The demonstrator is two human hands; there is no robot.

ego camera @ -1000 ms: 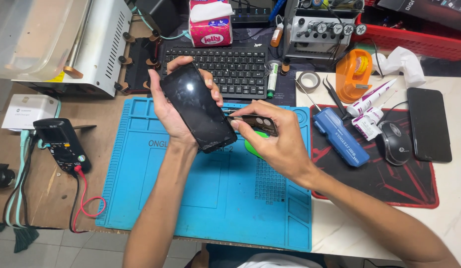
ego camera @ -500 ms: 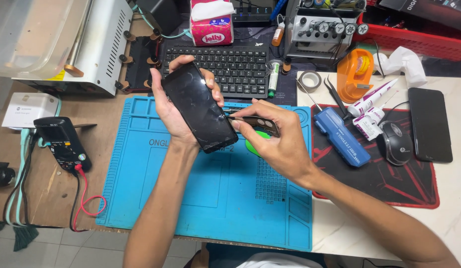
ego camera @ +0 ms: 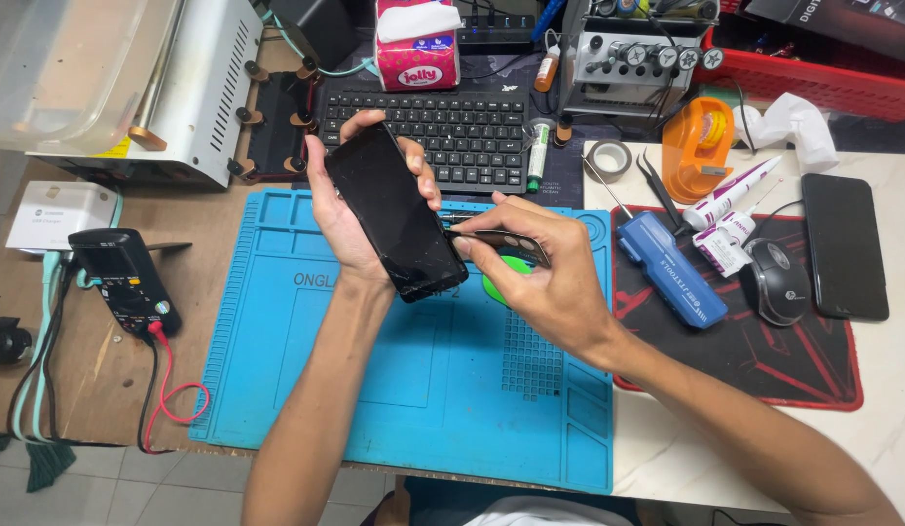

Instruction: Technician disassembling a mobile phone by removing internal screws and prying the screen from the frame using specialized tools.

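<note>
My left hand (ego camera: 343,212) holds a black smartphone (ego camera: 394,212) upright and tilted, its cracked glass facing me, above the blue work mat (ego camera: 394,390). My right hand (ego camera: 545,273) pinches a thin dark flat tool (ego camera: 496,241) whose tip touches the phone's right edge near the lower corner. A green round object (ego camera: 501,282) lies on the mat, mostly hidden under my right hand.
A black keyboard (ego camera: 447,131) and a pink tissue box (ego camera: 416,49) sit behind the mat. Left: a black multimeter (ego camera: 126,281) with a red lead, and a white machine (ego camera: 170,88). Right: blue tool case (ego camera: 671,268), tweezers (ego camera: 662,190), mouse (ego camera: 778,282), second dark phone (ego camera: 844,244), orange tape dispenser (ego camera: 699,146).
The phone and both hands have shifted only slightly; the tool stays at the phone's right edge.
</note>
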